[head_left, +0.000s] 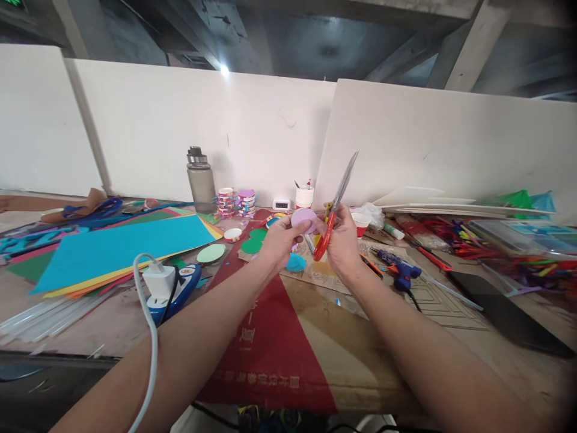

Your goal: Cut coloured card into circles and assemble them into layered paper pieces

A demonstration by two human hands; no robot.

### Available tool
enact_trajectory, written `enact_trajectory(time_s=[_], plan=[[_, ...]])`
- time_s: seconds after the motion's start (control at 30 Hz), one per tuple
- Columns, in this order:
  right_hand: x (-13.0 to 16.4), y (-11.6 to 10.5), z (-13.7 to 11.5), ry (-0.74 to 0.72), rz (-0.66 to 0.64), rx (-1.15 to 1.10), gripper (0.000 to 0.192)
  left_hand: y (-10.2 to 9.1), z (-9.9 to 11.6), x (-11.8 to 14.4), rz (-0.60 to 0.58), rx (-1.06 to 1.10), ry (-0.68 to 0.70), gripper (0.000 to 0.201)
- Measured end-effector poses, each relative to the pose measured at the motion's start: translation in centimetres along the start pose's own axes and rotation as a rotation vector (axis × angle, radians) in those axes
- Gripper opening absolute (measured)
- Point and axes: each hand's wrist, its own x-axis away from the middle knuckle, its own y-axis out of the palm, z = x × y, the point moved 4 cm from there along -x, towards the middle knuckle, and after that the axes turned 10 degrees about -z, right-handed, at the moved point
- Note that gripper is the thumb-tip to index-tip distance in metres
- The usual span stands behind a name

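Note:
My left hand pinches a round purple disc above the middle of the table. Red-handled scissors are in my right hand, their blades pointing up and away from the disc. My right fingertips come close to the disc's edge; whether they touch it I cannot tell. Below the hands lie a blue disc and a green piece. A pale green disc rests to the left, near a short paper ring.
At left are coloured sheets, a power strip with a white cable crossing my left forearm, and a bottle. Stacked paper rings, a clock and paper cups stand behind. A glue gun and black panel lie right.

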Motion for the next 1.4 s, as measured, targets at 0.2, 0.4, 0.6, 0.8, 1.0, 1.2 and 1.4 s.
enact_trajectory(time_s=[0.2,0.4,0.6,0.8,1.0,1.2,1.4], plan=[[0.6,0.5,0.5,-0.045,0.043,0.058,0.049,1.5,0.1,0.7,0.034,0.16,0.062,0.039],[0.5,0.7,0.3,-0.025,-0.016,-0.042,0.045,0.0,0.4,-0.1,0.015,0.008,-0.012,0.04],[-0.4,-0.2,0.4,0.08,-0.062,-0.041,0.055,-1.3,0.6,-0.9,-0.109,-0.252,-0.077,0.036],[-0.2,-0.1,0.8,0.082,-0.007,-0.134,0.049,-0.5,-0.1,-0.4,-0.06,-0.102,-0.18,0.039],[0.1,0.2,0.3,0.041,0.105,-0.309,0.044,1.0,-0.1,0.4,-0.026,0.115,-0.081,0.04],[0.4,0.4,0.3,0.183,0.11,-0.548,0.041,1.3,0.2,0.6,-0.033,0.056,-0.014,0.041],[0.6,0.7,0.5,0.22,0.072,-0.553,0.038,1.5,0.6,0.9,-0.006,-0.135,0.074,0.03]])
